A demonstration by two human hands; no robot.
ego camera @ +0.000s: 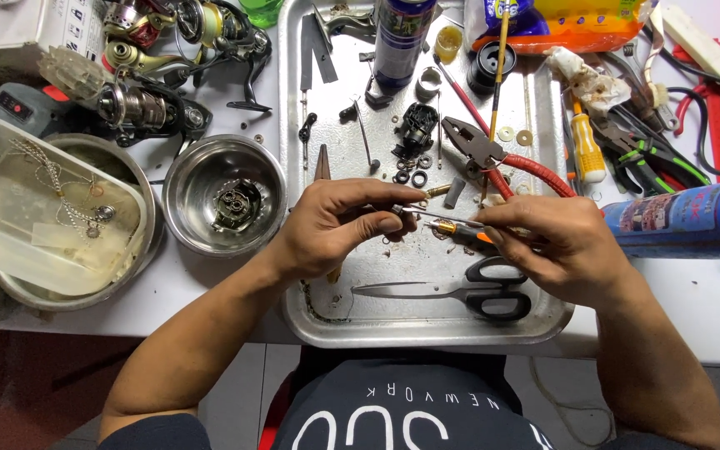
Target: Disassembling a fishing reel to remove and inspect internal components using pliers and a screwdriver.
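Note:
My left hand (pixel 339 225) pinches a small dark metal part (pixel 400 212) between thumb and fingers, over the middle of a steel tray (pixel 427 333). My right hand (pixel 547 246) grips a small screwdriver with an orange and black handle (pixel 460 233); its thin shaft points left and its tip meets the part. Both hands hover just above the tray. Black-handled scissors (pixel 460 293) lie on the tray right below them.
Red-handled pliers (pixel 493 158), washers, rings and a black reel part (pixel 417 127) lie on the tray's far half. A steel bowl (pixel 185 196) holding a gear sits left, beside a plastic box (pixel 35 208). Fishing reels (pixel 160 58) lie behind. A blue spray can (pixel 685 218) lies right.

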